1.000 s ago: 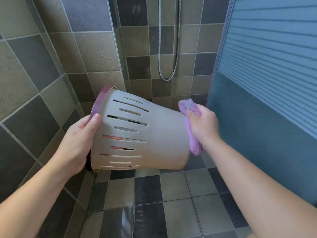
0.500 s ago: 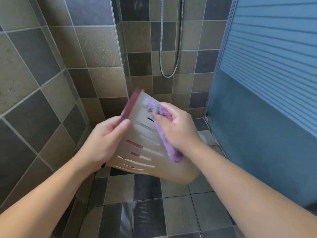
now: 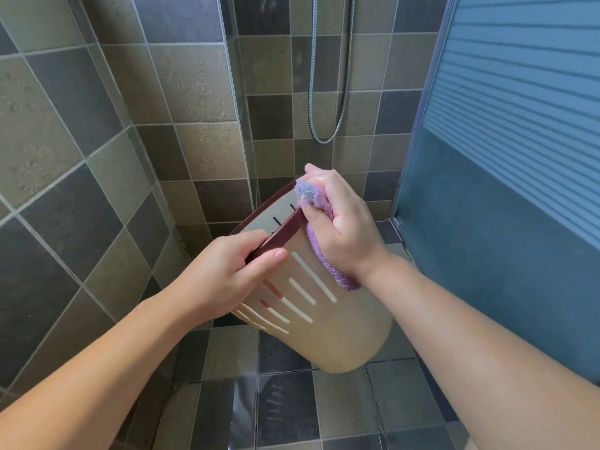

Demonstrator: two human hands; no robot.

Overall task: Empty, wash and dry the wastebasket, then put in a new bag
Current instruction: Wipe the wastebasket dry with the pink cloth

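Observation:
A beige slotted wastebasket (image 3: 344,332) with a dark red rim hangs in the air above the shower floor, tilted with its mouth pointing up and away from me. My left hand (image 3: 227,274) grips the near part of the rim, thumb on the outer wall. My right hand (image 3: 341,222) holds a purple cloth (image 3: 319,254) and presses it against the rim and upper side wall. The cloth's tail hangs down past my right wrist. The inside of the basket is mostly hidden.
Tiled walls close in on the left and behind. A metal shower hose (image 3: 328,92) loops down the back wall. A blue frosted shower door (image 3: 506,190) stands on the right. Wet grey floor tiles (image 3: 285,410) lie below the basket.
The basket has turned from lying sideways to mouth-up and away from me. My right hand with the cloth moved from the base, across the side wall, up to the rim.

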